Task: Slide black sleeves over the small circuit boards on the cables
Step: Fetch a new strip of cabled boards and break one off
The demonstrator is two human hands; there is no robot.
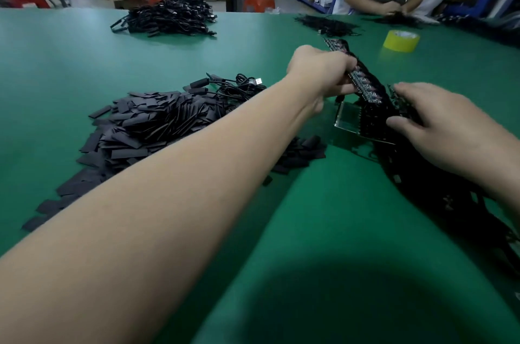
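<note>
Hands at the boards
Our left hand (320,73) holds the strip of circuit boards (365,84) in its grip (cables (422,188) attached); our right hand (439,129) rests on it, grip slack. The black sleeves (157,124) lie heaped leftward on the table (84,62).

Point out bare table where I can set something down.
Widest bare green lies between the sleeve pile and the far cable heap. Another patch sits near you, between the left forearm and the cable bundle on the right. Crowded: around the board strip and right hand.
</note>
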